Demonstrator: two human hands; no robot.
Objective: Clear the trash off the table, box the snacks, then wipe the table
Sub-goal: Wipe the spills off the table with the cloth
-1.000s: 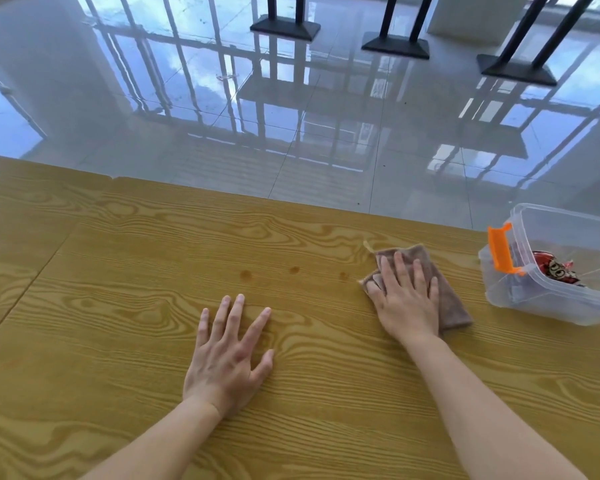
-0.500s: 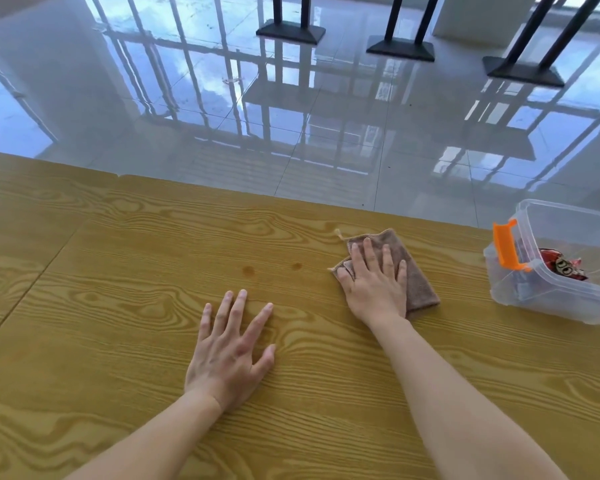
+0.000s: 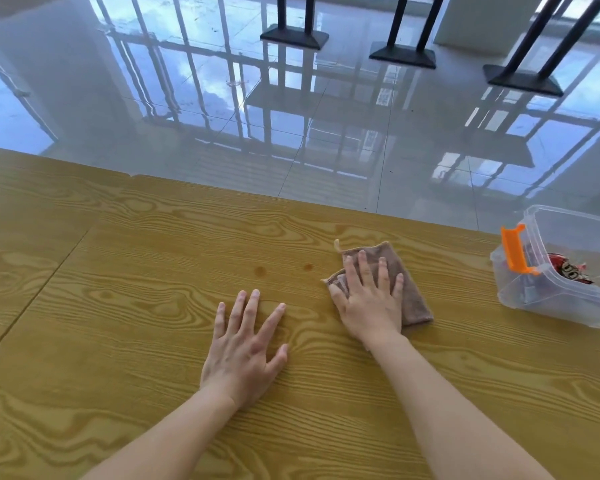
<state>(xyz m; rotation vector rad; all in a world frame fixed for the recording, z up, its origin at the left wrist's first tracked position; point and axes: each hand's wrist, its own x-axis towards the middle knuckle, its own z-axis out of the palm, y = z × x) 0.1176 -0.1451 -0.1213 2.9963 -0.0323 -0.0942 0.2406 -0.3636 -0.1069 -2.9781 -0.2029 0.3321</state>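
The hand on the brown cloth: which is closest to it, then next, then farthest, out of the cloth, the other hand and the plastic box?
From the right hand, in the head view:
1. Brown cloth: directly under its palm, touching.
2. Left hand: flat on the wooden table, a little to its left and nearer the person.
3. Clear plastic box with the orange latch: farthest, off to the right.

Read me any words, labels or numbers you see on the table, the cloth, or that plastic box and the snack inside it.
No text can be read.
Snack packet inside the clear plastic box: red with a dark printed pattern, too blurred to read.
Orange latch on the box: no lettering shows.
Brown cloth under the right hand: no label visible.
Table: only wood grain and small stains.
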